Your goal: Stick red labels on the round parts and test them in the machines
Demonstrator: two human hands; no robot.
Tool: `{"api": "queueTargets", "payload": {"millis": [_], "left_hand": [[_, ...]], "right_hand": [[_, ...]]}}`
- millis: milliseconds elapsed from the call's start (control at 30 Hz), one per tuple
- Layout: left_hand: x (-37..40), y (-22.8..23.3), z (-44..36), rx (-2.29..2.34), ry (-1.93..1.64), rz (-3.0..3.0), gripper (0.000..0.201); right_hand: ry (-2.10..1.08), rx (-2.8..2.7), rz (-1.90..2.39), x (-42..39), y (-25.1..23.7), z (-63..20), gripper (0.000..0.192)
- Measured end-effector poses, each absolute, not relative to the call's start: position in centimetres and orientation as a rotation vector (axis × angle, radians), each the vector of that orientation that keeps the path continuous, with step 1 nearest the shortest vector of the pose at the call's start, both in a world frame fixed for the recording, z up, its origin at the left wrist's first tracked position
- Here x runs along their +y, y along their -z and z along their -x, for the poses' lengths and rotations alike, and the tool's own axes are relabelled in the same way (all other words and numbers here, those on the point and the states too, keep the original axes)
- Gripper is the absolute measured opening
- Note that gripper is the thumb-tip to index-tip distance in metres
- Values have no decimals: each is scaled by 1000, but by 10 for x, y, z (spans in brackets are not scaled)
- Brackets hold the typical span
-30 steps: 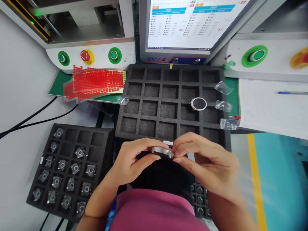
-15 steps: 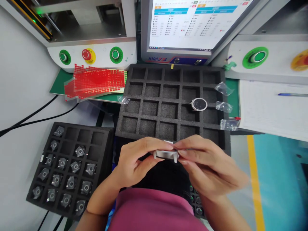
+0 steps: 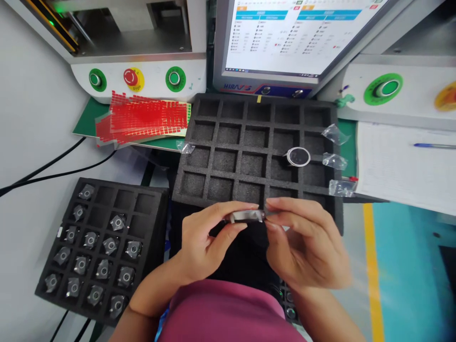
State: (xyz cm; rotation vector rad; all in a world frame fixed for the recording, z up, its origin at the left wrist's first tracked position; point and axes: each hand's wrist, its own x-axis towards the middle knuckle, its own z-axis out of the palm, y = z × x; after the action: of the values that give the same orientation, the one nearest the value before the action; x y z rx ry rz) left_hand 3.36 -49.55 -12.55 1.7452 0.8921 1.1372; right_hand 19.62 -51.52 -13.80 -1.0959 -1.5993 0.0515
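A silver watch case (image 3: 246,216) is held edge-on above the near side of the foam tray, its lugs showing. My left hand (image 3: 204,237) pinches its left end between thumb and fingers. At the opposite end, the fingers of my right hand (image 3: 306,242) are closed at the case's right edge, where a small crown seems to sit; the exact contact is partly hidden. Beyond the hands, a round watch head with a dark face (image 3: 298,156) rests on the ribs of the black foam tray (image 3: 210,167).
A second foam tray (image 3: 146,187) at left holds several plastic-wrapped watch parts. Red label sheets (image 3: 149,116) lie behind it. Clear film scraps (image 3: 335,161) cling to the big tray's right edge. A monitor (image 3: 274,38), button panels (image 3: 153,78) and paper with a pen (image 3: 432,145) surround the bench.
Both hands have lifted slightly toward the tray with the watch case. The fingers of my right hand have shifted at the case's right edge, and a small white piece above the case no longer shows.
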Motion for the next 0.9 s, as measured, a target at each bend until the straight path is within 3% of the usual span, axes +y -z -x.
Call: {"api": "queueTargets", "payload": {"millis": [133, 300, 433, 567, 900], "left_hand": [[-500, 127, -39, 1062, -1223, -1779, 25], [-482, 137, -21, 1493, -1648, -1458, 20], [-465, 146, 5, 1452, -1631, -1085, 18], [-462, 155, 20, 1402, -1514, -860, 21], [-461, 154, 40, 1379, -1407, -775, 24]], "right_hand": [[-8, -1519, 1165, -516, 148, -183, 13], [-199, -1463, 1142, -511, 139, -186, 13], [-566, -1521, 1317, -460, 132, -189, 17], [-1177, -1456, 1632, -391, 149, -164, 18], [-1054, -1473, 1763, -349, 170, -105, 40]]}}
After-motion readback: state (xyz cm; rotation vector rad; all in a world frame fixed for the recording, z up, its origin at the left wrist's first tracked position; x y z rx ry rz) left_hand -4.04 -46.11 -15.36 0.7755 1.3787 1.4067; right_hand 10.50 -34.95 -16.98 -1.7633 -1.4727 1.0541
